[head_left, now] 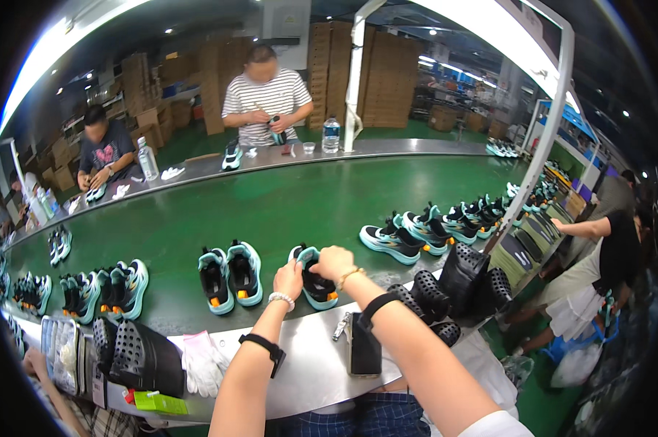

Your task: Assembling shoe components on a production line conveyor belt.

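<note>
A black and teal sneaker (319, 289) with an orange heel tab rests on the green conveyor belt (292, 197), in front of me. My left hand (288, 277) closes on the left side of its collar. My right hand (333, 263) is closed at the right side of the same shoe's opening, its fingertips partly hidden. Part of a second shoe's edge shows just beyond my left fingers. To the left stands a pair of matching sneakers (214, 282), openings facing up.
Rows of like sneakers (391, 240) stand right and left on the belt. Black perforated moulds (461, 273), white gloves (204, 363) and a phone (365, 346) with keys lie along the metal edge (285, 379). Co-workers (265, 102) handle shoes across the belt. A white post (540, 156) rises at right.
</note>
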Available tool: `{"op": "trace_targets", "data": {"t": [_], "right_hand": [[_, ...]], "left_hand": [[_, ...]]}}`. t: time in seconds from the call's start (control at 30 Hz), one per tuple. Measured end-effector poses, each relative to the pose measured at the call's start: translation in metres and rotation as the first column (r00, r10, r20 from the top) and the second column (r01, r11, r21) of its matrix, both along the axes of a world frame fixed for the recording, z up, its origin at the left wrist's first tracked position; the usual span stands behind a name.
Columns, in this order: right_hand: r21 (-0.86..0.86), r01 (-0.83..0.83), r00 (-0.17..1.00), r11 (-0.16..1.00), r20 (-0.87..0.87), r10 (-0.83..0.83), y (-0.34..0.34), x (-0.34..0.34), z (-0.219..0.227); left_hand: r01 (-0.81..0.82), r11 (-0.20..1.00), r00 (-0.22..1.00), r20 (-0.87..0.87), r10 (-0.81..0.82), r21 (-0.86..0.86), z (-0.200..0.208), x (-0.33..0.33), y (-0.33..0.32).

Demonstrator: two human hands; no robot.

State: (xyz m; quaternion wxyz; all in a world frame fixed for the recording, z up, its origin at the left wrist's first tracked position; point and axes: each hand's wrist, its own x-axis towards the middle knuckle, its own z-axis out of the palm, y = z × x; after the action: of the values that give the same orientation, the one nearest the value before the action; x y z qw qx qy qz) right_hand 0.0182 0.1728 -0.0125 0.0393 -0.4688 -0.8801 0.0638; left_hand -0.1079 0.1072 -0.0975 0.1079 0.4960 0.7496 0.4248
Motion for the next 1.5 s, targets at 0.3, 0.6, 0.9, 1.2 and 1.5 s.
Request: {"op": "trace_targets", "data": {"t": [0.3, 0.6, 0.9, 1.2, 1.5], "right_hand": [[0.139, 0.108, 0.958, 0.984, -0.278, -0.066, -0.014, -0.041, -0.082], [0.010, 0.109, 0.934, 0.994, -0.343, -0.099, -0.019, -0.019, -0.070], [0.092, -0.139, 0.923, 0.986, -0.347, 0.163, -0.072, 0.021, -0.081], [0.031, -0.133, 0.917, 0.991, -0.376, 0.135, -0.070, -0.003, -0.105], [0.076, -0.128, 0.900, 0.989, -0.410, 0.148, -0.098, -0.014, -0.097]], "left_hand": [[-0.047, 0.997, 0.996, -0.076, 0.051, 0.054, -0.008, -0.004, -0.007], [-0.047, 0.998, 0.991, -0.124, 0.052, 0.036, -0.017, 0.009, -0.007], [0.334, 0.942, 0.936, 0.133, -0.325, -0.047, -0.029, -0.043, 0.033], [0.003, 0.985, 0.999, -0.038, -0.010, -0.173, -0.023, -0.017, 0.020], [-0.154, 0.977, 0.985, -0.102, 0.140, -0.149, -0.061, -0.051, 0.019]]}}
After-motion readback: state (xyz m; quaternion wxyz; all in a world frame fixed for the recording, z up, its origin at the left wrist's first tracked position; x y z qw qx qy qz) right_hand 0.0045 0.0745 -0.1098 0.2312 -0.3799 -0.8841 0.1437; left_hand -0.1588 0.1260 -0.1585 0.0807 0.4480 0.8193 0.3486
